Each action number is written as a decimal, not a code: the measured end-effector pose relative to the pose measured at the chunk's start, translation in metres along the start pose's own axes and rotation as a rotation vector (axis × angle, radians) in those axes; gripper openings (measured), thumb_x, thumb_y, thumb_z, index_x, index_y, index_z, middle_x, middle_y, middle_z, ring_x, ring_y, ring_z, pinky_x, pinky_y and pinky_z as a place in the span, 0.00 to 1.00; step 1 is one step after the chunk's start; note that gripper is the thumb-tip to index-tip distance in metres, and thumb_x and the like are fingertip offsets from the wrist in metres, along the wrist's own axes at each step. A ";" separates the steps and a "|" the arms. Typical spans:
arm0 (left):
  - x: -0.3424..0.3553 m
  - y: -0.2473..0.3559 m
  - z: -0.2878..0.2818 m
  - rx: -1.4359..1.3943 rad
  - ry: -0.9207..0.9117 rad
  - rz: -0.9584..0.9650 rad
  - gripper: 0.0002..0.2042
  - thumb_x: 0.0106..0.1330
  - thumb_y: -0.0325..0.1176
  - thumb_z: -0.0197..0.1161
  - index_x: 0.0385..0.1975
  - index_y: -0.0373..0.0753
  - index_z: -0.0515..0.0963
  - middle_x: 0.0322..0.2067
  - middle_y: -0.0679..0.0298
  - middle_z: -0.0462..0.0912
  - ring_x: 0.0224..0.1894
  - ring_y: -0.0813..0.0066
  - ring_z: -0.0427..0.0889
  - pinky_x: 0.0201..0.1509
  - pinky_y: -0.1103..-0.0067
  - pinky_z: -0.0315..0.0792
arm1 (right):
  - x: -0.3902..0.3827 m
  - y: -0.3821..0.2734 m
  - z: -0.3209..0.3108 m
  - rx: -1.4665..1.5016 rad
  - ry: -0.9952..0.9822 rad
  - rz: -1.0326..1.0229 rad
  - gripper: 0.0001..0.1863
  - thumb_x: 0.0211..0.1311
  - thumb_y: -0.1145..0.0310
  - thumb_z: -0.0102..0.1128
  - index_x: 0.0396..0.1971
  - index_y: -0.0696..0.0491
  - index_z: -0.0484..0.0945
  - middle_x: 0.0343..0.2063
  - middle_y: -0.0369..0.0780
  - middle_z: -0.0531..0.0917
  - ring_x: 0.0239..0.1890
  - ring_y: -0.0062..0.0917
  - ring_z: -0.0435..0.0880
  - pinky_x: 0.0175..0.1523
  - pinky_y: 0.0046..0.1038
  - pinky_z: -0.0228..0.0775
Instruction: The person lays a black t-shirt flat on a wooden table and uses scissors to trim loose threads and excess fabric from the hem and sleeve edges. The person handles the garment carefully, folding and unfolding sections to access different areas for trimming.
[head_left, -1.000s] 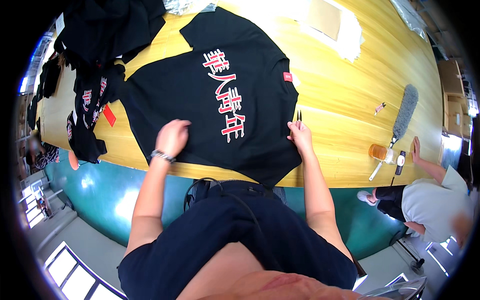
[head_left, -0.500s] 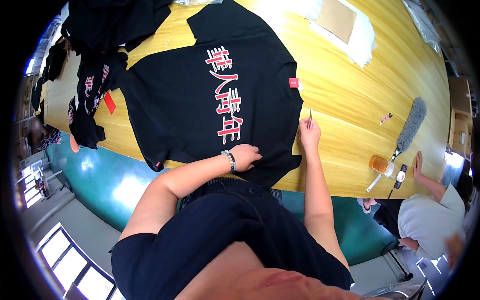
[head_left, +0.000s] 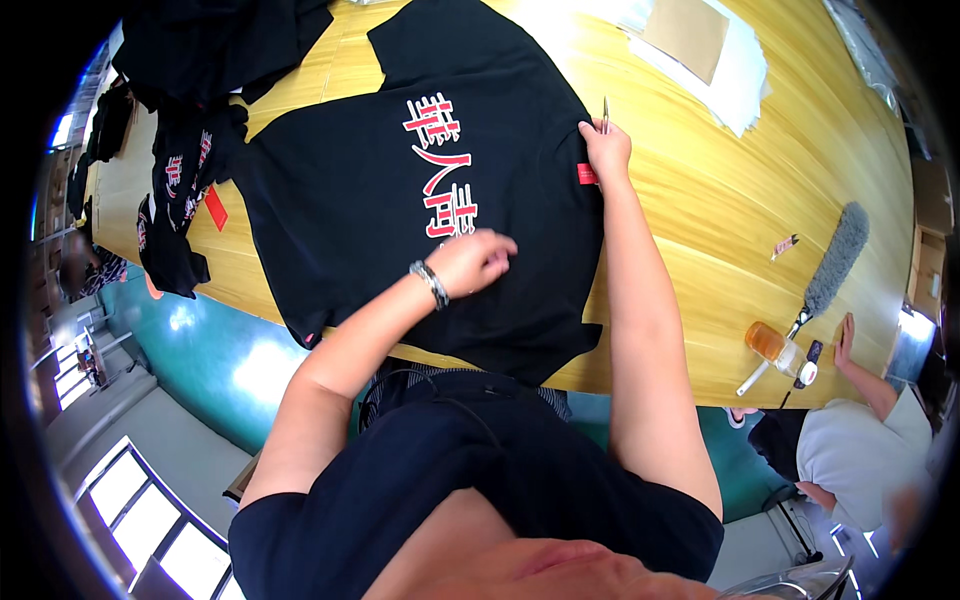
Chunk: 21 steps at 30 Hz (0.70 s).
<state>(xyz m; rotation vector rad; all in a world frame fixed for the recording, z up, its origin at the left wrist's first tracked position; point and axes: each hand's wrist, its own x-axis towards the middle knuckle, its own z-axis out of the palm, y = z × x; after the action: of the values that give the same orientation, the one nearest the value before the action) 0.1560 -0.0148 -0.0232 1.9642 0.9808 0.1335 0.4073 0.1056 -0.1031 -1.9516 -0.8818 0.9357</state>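
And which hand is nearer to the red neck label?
Right. The right hand is close beside the label; the left hand is farther off, lower and leftward, over the print.

Just behind the left hand, its wrist wears a bracelet of round beads, some pale grey, some dark. The right hand has a bare wrist and forearm behind it. Well back from both hands, above the elbows, end the short sleeves of a plain top, very dark navy, with a wide, open neckline that dips to a soft point. Nearer the left hand than the right, a thin black cable loops across the waist. Beside it, lower clothing shows fine, pale stripes on dark cloth.
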 end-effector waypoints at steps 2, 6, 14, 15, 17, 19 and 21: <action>0.026 0.012 -0.031 0.047 0.162 0.042 0.11 0.54 0.29 0.60 0.38 0.39 0.75 0.33 0.59 0.77 0.35 0.64 0.78 0.41 0.73 0.73 | -0.004 0.000 -0.002 0.143 -0.009 -0.002 0.19 0.49 0.64 0.66 0.37 0.61 0.77 0.25 0.36 0.80 0.25 0.18 0.76 0.34 0.21 0.68; 0.069 0.037 -0.082 0.273 0.457 0.291 0.22 0.54 0.31 0.62 0.50 0.40 0.69 0.49 0.57 0.71 0.53 0.59 0.70 0.55 0.70 0.65 | -0.060 -0.041 -0.029 0.382 -0.170 0.028 0.16 0.51 0.66 0.65 0.37 0.60 0.77 0.21 0.33 0.76 0.19 0.13 0.71 0.26 0.16 0.63; 0.097 0.071 -0.115 0.263 -0.036 0.354 0.17 0.55 0.39 0.62 0.41 0.38 0.73 0.37 0.59 0.79 0.49 0.60 0.74 0.65 0.63 0.53 | -0.136 -0.084 -0.079 0.613 -0.406 -0.088 0.11 0.55 0.73 0.61 0.37 0.60 0.75 0.22 0.30 0.76 0.21 0.10 0.70 0.26 0.12 0.62; 0.092 0.068 -0.108 0.167 0.122 0.438 0.12 0.57 0.35 0.62 0.37 0.35 0.75 0.30 0.61 0.79 0.38 0.68 0.78 0.55 0.72 0.66 | -0.141 -0.085 -0.082 0.605 -0.384 -0.080 0.10 0.55 0.73 0.60 0.37 0.60 0.75 0.22 0.31 0.76 0.21 0.09 0.71 0.27 0.12 0.62; 0.081 0.075 -0.100 -0.123 0.070 0.390 0.11 0.58 0.33 0.61 0.36 0.34 0.74 0.29 0.63 0.78 0.33 0.74 0.77 0.46 0.77 0.69 | -0.153 -0.086 -0.083 0.598 -0.327 -0.075 0.10 0.56 0.74 0.60 0.37 0.60 0.75 0.22 0.30 0.76 0.21 0.09 0.71 0.27 0.13 0.62; 0.071 0.079 -0.092 -0.278 0.098 0.385 0.08 0.59 0.31 0.59 0.35 0.33 0.74 0.28 0.66 0.77 0.31 0.82 0.73 0.37 0.84 0.69 | -0.167 -0.090 -0.084 0.591 -0.254 -0.124 0.11 0.56 0.74 0.60 0.38 0.60 0.75 0.22 0.30 0.76 0.21 0.09 0.71 0.27 0.13 0.62; 0.057 0.081 -0.086 -0.358 0.116 0.381 0.08 0.60 0.31 0.59 0.34 0.33 0.74 0.28 0.66 0.77 0.31 0.82 0.73 0.37 0.84 0.69 | -0.182 -0.100 -0.086 0.581 -0.162 -0.225 0.11 0.56 0.74 0.59 0.39 0.60 0.75 0.21 0.30 0.76 0.21 0.09 0.70 0.26 0.13 0.62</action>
<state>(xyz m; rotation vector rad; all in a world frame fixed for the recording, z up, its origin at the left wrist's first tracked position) 0.2039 0.0608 0.0736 1.7995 0.5925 0.6009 0.3658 -0.0286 0.0723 -1.2721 -0.7878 1.0801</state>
